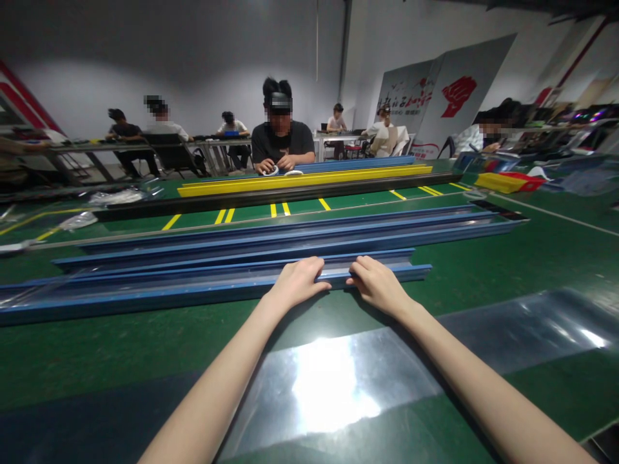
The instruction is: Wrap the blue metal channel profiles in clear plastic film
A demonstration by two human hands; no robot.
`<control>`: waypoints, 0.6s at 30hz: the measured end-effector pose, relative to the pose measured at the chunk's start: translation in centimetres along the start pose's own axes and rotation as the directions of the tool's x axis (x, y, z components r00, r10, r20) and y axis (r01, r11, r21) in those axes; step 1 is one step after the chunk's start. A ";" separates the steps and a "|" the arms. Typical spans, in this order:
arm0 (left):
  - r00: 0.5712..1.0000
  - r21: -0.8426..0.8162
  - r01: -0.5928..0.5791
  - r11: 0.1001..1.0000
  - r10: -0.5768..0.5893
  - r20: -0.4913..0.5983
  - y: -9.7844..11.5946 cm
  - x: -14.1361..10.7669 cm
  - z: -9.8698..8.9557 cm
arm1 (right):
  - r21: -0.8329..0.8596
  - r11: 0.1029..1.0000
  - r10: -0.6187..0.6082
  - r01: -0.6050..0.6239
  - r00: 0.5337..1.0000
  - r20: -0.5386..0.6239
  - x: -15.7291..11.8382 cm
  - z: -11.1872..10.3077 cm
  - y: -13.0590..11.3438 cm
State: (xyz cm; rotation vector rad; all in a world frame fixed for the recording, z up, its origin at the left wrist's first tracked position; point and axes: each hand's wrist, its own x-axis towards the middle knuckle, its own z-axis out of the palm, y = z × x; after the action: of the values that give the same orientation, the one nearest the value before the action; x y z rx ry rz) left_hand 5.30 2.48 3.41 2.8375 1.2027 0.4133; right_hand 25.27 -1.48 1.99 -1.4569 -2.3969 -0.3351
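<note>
Far L: crumpled clear bags (118, 195) on the green desk (483, 270). From the L edge, the near blue channel (193, 293) runs to ctr-R, lying open side up. More blue channelling (242, 250) just behind it, approx. parallel; can't tell if 1 pc or 2. Beyond: yellow tape marks (324, 204), then a black channel (271, 195), a yellow channel (300, 180) & a far blue pc (358, 165).

Ctr-L: L hand (300, 281) clamped on the near blue channel, thumb along its front. Co-worker (283, 142) sits opp. in a dark top, both hands at small white items. Ctr-R: R hand (378, 283) clamped on same channel nr its R end, thumb pointing at the L one; small gap btwn the two. Clear strip (406, 367) lies flat under both forearms, w/ bright glare btwn them. Far R: red & yellow pcs (510, 182) nr the desk's far side; behind, a signboard (449, 96) w/ red fist.
</note>
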 end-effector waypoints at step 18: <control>0.974 0.314 -0.083 0.946 0.145 -0.177 1.2 -0.5 1.5 | -0.149 0.989 0.025 -0.023 1.000 0.008 -1.5 -1.2 3.1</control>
State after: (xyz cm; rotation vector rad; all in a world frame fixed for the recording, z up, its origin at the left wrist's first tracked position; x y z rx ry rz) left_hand 6.20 1.37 1.99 3.2086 1.2332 0.5744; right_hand 28.85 -1.70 2.68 -1.5526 -2.4051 -0.5115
